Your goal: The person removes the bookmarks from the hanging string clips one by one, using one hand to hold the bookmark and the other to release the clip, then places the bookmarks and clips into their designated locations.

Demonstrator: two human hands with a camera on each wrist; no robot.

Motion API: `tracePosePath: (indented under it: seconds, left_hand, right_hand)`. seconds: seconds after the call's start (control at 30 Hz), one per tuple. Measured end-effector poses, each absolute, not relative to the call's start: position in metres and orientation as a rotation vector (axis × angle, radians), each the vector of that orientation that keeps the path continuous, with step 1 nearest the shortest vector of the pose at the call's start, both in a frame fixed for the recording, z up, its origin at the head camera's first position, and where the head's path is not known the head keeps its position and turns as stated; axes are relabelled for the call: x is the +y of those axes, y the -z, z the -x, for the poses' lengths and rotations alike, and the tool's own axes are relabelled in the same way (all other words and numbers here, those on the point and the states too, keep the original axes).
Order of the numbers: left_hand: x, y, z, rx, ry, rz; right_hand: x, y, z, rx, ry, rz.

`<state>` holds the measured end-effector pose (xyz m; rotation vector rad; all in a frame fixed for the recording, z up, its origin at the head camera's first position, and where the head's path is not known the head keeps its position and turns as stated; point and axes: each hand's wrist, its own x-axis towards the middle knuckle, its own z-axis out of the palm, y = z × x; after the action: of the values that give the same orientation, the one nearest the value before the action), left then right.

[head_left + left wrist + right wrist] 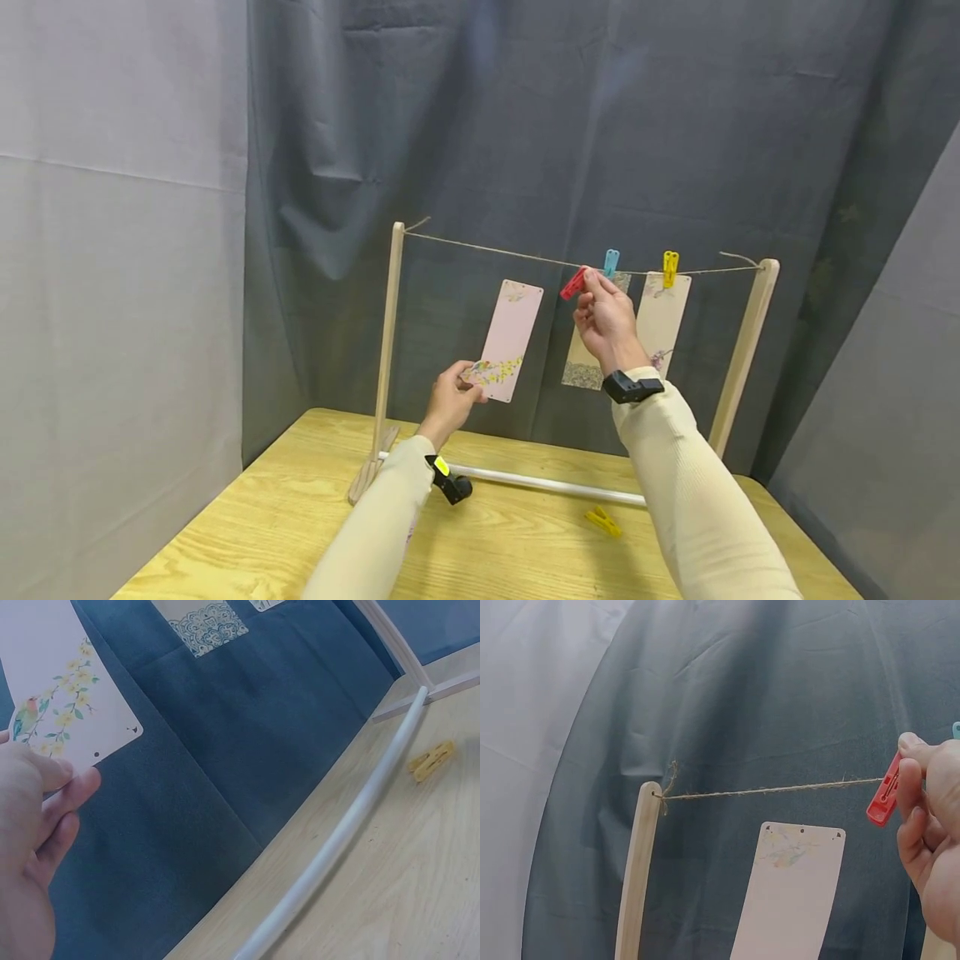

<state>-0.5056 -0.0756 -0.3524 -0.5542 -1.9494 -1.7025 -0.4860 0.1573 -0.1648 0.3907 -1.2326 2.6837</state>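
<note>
— Where is the pink card (507, 341) right now?

— Held up in front of the dark curtain (525, 125), below the twine line (487, 248) and not touching it. The left hand (452, 398) pinches its lower corner between thumb and fingertips; the left wrist view shows the fingers (71, 787) curled against the printed edge with the bird and yellow flowers.

— And the right hand?

— The right hand (604, 321) is raised to the line, to the right of the card and higher than the left hand. It grips a red clothespin (573, 284) between thumb and forefinger. In the right wrist view the pin sits at the twine, tilted, with the card's top edge hanging below and to the left of it. Whether the pin actually bites the twine I cannot tell.

— So card and pin are apart?

— Yes, near each other but not touching.

— What else is on the line?

— A blue clothespin (611, 262) just beside the right hand, holding a patterned card (582, 367) partly hidden behind that hand, and a yellow clothespin (670, 268) holding a cream card (664, 321). The twine runs between the two posts of a wooden frame (387, 350).

— And on the table?

— The wooden table (247, 533) carries the frame's white rod (547, 483) and a loose yellow pin (603, 522) just in front of the rod, well below both hands.
</note>
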Motion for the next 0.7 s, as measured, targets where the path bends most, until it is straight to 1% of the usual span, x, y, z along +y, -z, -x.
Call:
tracePosePath:
  seconds: [0.27, 0.53, 0.7]
  left_hand:
    - [-0.079, 0.352, 0.491, -1.971, 1.744, 0.563]
    - [-0.089, 0.353, 0.477, -1.984, 1.765, 0.567]
    - [-0.094, 0.354, 0.474, -1.986, 1.759, 0.543]
  right_hand:
    - [0.164, 0.173, 0.479, -1.253, -2.698, -0.439]
    - [0.173, 0.179, 0.475, -1.261, -2.692, -0.580]
    - [0.176, 0.184, 0.472, -1.254, -2.709, -0.589]
